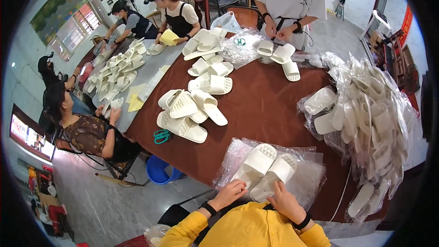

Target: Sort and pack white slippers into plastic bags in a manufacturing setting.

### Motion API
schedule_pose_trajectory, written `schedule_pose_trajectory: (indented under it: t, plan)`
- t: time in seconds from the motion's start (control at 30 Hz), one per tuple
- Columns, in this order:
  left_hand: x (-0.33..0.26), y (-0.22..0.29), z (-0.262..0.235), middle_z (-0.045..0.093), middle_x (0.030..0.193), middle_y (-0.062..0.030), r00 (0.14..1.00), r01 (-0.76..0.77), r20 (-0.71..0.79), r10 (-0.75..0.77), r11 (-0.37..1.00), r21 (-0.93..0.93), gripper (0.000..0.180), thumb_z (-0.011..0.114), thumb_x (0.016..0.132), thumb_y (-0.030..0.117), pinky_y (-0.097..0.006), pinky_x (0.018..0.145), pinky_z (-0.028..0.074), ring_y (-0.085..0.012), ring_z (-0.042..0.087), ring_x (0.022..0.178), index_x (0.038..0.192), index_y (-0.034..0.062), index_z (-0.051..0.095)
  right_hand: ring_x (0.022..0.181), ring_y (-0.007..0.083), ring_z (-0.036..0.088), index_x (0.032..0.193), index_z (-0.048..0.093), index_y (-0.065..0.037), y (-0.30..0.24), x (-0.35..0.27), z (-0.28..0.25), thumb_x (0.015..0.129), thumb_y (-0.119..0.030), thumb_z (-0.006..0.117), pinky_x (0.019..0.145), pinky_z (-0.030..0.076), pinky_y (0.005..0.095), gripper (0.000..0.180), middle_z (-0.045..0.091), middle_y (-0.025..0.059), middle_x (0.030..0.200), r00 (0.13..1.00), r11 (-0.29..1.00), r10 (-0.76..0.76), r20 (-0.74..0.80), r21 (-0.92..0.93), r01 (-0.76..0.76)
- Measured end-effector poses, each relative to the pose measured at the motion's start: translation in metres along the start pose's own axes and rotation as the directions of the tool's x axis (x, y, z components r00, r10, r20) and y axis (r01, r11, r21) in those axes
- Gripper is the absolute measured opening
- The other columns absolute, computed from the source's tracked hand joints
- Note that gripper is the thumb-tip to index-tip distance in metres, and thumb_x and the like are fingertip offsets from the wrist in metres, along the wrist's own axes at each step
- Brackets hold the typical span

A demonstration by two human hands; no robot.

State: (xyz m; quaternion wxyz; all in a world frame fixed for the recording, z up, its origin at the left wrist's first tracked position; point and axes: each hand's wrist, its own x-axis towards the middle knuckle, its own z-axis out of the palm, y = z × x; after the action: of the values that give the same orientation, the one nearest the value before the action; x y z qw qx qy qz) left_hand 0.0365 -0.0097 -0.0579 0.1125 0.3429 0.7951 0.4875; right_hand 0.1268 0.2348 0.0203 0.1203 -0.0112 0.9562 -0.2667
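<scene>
Two white slippers (266, 169) lie side by side, soles up, on a stack of clear plastic bags (306, 180) at the near edge of the brown table (270, 110). My left hand (227, 193) rests at the heel of the left slipper (254, 163), fingers curled on it. My right hand (284, 201) holds the heel end of the right slipper (275, 174). Both arms wear yellow sleeves and black wristbands.
Loose white slippers (190, 112) and green scissors (160, 136) lie on the table's left part. A heap of bagged slippers (370, 123) fills the right side. A person in white (289, 0) stands across the table; several others work at a grey table (137, 82) on the left. A blue bucket (157, 170) stands below.
</scene>
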Motion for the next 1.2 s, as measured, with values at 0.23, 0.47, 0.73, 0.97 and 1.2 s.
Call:
schedule_pose_trajectory:
  t: [0.23,0.47,0.73,0.97,1.2]
  plan:
    - [0.019,-0.008,0.027,0.060,0.109,-0.0145,0.998,0.029,-0.066,-0.025,0.998,0.057,0.016,0.068,0.087,0.014,-0.041,0.087,0.049,-0.0343,0.058,0.102,0.087,0.0010,0.059,0.087,0.0396,0.066,0.114,0.064,-0.003,0.022,0.012,-0.041,0.090,-0.019,0.063,0.071,0.054,0.0428,0.029,0.067,0.0233,0.097,0.994,0.946,0.067,-0.081,0.321,-0.038]
    - [0.047,-0.002,0.046,0.059,0.110,-0.0168,0.992,-0.006,-0.127,0.016,0.996,0.084,0.018,0.073,0.082,0.007,-0.042,0.085,0.048,-0.0370,0.056,0.102,0.082,-0.0011,0.056,0.084,0.0353,0.069,0.105,0.068,0.000,0.096,0.043,-0.052,0.090,-0.010,0.060,0.072,0.053,0.0384,0.020,0.069,0.0213,0.092,0.865,0.770,0.357,-0.353,0.636,-0.058]
    - [0.054,-0.002,0.055,0.054,0.096,-0.0173,0.994,0.010,-0.111,0.000,0.997,0.081,0.021,0.074,0.078,0.005,-0.044,0.078,0.045,-0.0376,0.054,0.091,0.077,-0.0006,0.054,0.084,0.0320,0.070,0.104,0.068,0.002,0.119,0.065,-0.030,0.090,-0.008,0.057,0.074,0.054,0.0382,0.020,0.071,0.0189,0.096,0.863,0.938,0.264,-0.430,0.324,-0.125]
    - [0.050,-0.007,0.050,0.058,0.109,-0.0185,0.973,0.014,-0.229,0.009,0.995,0.101,0.020,0.073,0.081,0.006,-0.043,0.084,0.047,-0.0374,0.056,0.100,0.077,-0.0007,0.054,0.083,0.0402,0.068,0.097,0.068,0.002,0.112,0.080,-0.043,0.086,-0.004,0.057,0.072,0.053,0.0438,0.016,0.069,0.0219,0.089,0.891,0.931,0.186,-0.415,0.365,-0.025]
    - [0.047,-0.010,0.038,0.059,0.116,-0.0191,0.988,0.042,-0.153,-0.019,0.989,0.145,0.020,0.072,0.082,0.006,-0.043,0.087,0.047,-0.0365,0.056,0.105,0.078,-0.0011,0.054,0.081,0.0402,0.068,0.092,0.064,-0.001,0.118,0.084,-0.030,0.087,-0.011,0.063,0.070,0.054,0.0451,0.012,0.070,0.0204,0.086,0.844,0.947,0.274,-0.461,0.281,-0.154]
